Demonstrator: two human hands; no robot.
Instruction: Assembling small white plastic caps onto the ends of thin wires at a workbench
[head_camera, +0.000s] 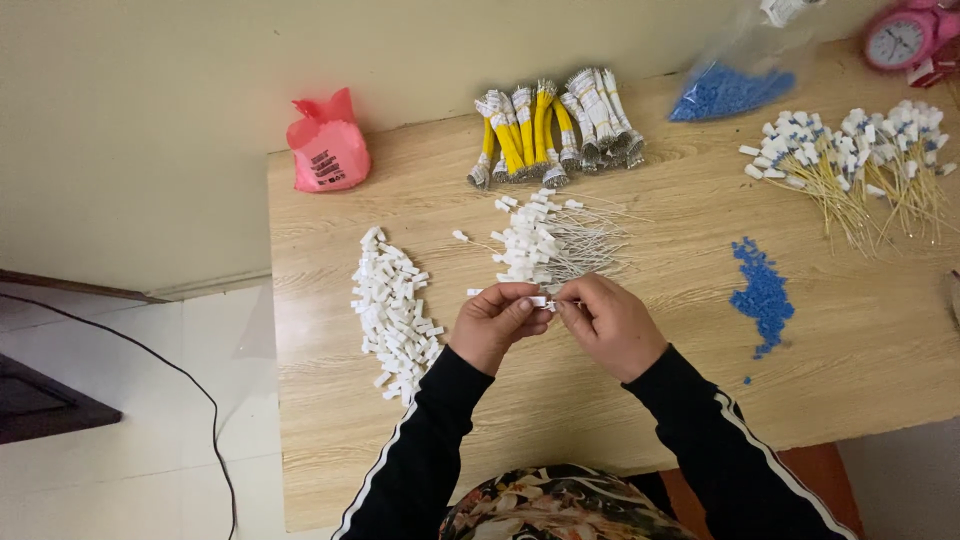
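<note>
Both hands, left (495, 322) & right (605, 322), pinch shut on one white clip (541, 301) w/ wire, long axis left-right across table (850, 340).

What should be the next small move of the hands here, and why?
Probably push the thin wire further into the small white piece: the left hand pinches the piece, the right hand meets it at the fingertips, and finished wired pieces lie just behind.

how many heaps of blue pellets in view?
2. A loose pile of blue pellets lies on the table, right of the hands; the other fills a clear bag at the far edge. None look hidden.
</note>
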